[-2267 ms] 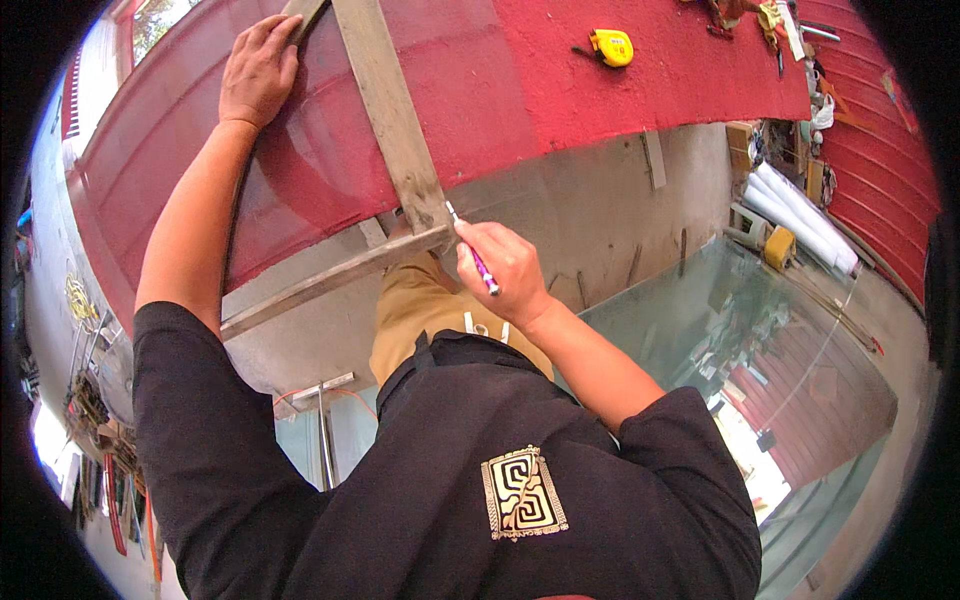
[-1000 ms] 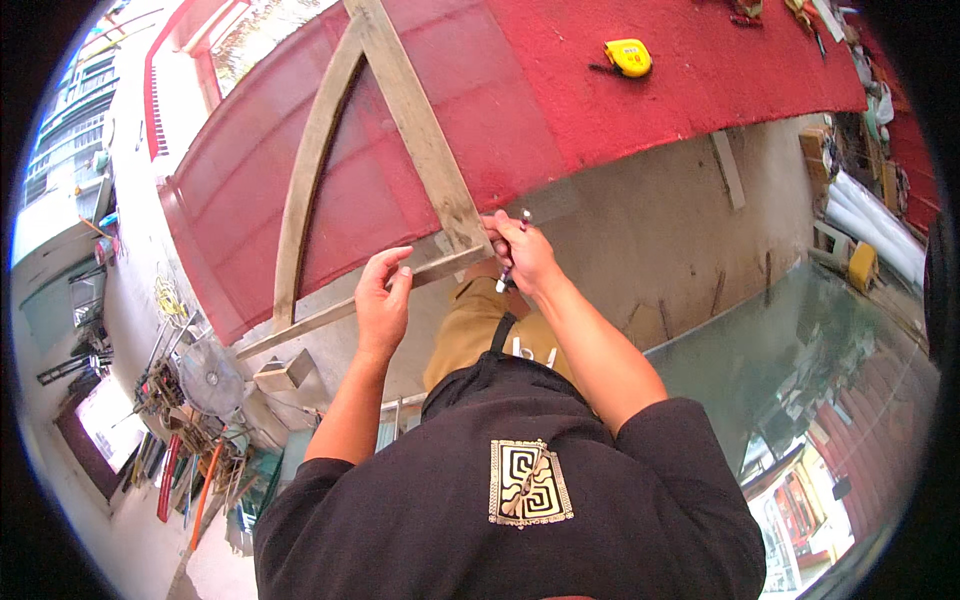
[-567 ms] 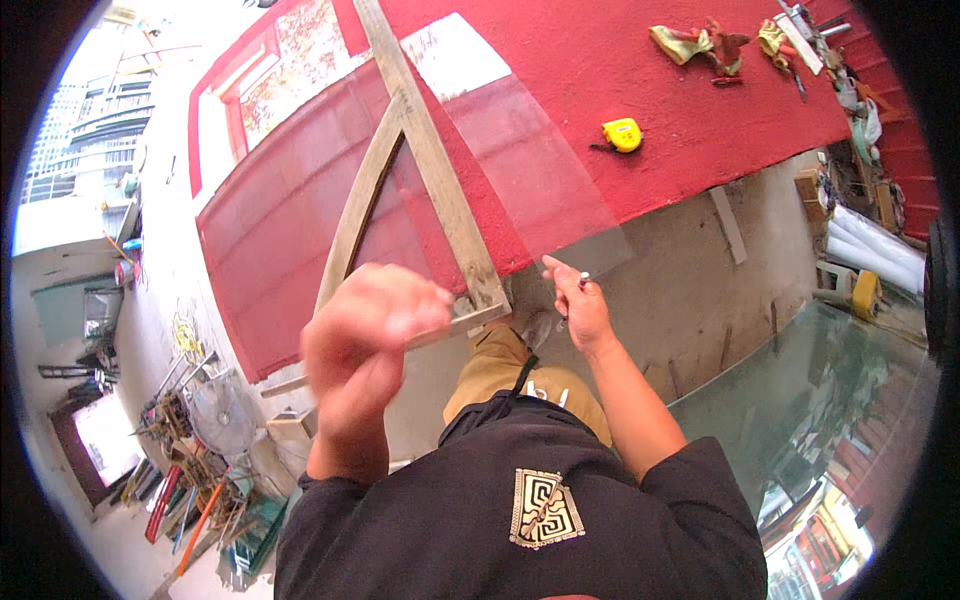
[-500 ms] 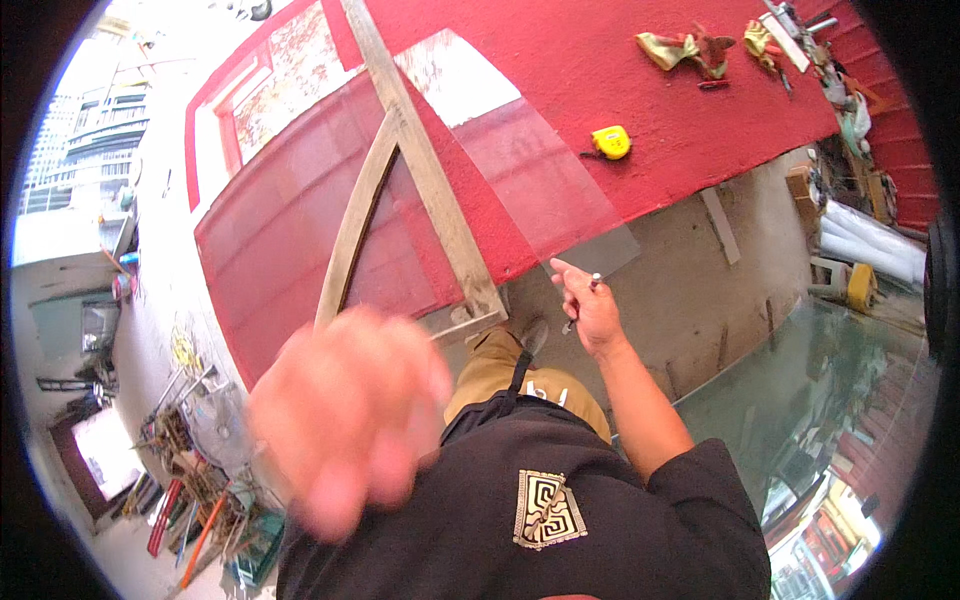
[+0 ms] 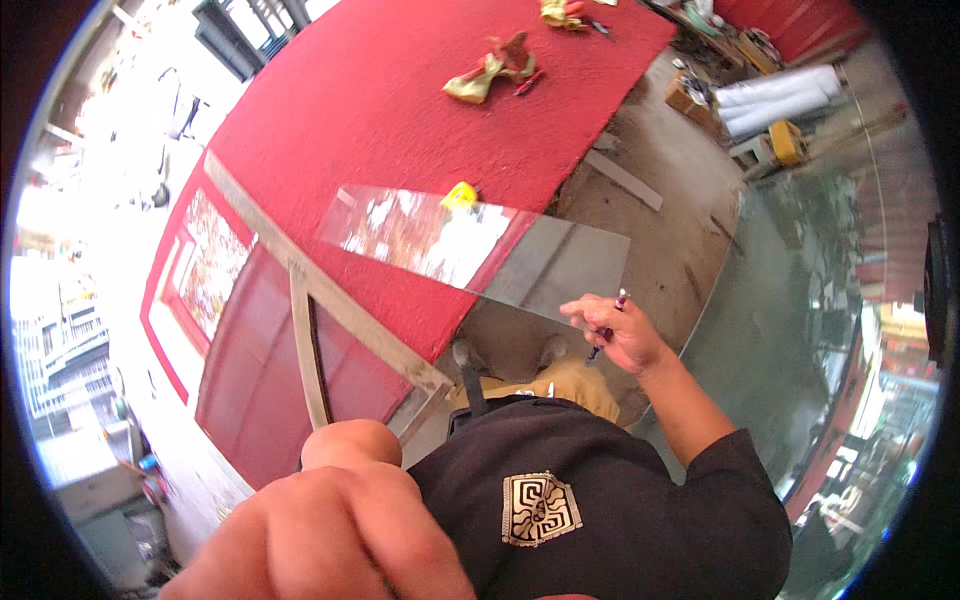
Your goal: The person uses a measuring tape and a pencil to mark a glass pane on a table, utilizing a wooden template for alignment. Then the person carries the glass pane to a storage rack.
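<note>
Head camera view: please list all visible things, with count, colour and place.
Table: 1, red, upper middle.
Wooden frame: 1, grey-brown, left side.
Glass pane: 1, clear, under the frame.
Glass strip: 1, clear, overhanging the table edge.
Tape measure: 1, yellow, by the strip.
Gloves: count unclear, yellow-orange, far table.
Rolls: at least 2, white, upper right.
Glass sheet: 1, greenish, right.
Pen-like tool: 1, purple, in the right grip.
Clutter: uncountable, mixed, around the rim.
Shirt: 1, black, bottom centre.
Trousers: 1 pair, tan, above the shirt.
Left grip: 1, bare, bottom left.
Right grip: 1, bare, centre right.

Glass strip (image 5: pixel 560 262) before right hand (image 5: pixel 618 332), open tabletop (image 5: pixel 385 105) beyond
</note>
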Tool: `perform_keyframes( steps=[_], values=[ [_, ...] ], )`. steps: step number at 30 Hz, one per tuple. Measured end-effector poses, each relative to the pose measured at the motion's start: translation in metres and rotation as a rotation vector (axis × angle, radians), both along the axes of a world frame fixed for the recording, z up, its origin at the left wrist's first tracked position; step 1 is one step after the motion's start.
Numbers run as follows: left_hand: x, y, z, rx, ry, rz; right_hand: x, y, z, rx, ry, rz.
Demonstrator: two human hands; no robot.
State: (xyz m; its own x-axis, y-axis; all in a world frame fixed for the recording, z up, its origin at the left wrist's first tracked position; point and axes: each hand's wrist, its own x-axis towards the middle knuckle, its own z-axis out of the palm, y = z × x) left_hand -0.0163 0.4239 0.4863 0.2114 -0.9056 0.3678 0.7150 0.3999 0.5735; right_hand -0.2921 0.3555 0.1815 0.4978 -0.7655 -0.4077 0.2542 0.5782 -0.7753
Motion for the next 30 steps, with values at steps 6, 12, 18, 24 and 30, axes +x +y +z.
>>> perform_keyframes(
  steps=[6, 12, 18, 24, 30],
  values=[
    [-0.091, -0.052, -0.003, -0.260, -0.055, -0.158, -0.115, -0.009, 0.014, 0.018, -0.089, -0.076],
    [-0.212, -0.112, 0.000, -0.409, -0.103, -0.209, -0.242, -0.053, 0.032, -0.131, -0.079, -0.213],
    [-0.309, -0.179, 0.011, -0.540, -0.093, -0.240, -0.358, -0.104, 0.043, -0.207, -0.076, -0.414],
    [-0.392, -0.281, 0.014, -0.470, -0.193, -0.298, -0.445, -0.163, 0.018, -0.172, -0.147, -0.667],
    [-0.452, -0.413, 0.001, -0.326, -0.316, -0.361, -0.529, -0.245, -0.014, -0.142, -0.105, -0.913]
  ],
)
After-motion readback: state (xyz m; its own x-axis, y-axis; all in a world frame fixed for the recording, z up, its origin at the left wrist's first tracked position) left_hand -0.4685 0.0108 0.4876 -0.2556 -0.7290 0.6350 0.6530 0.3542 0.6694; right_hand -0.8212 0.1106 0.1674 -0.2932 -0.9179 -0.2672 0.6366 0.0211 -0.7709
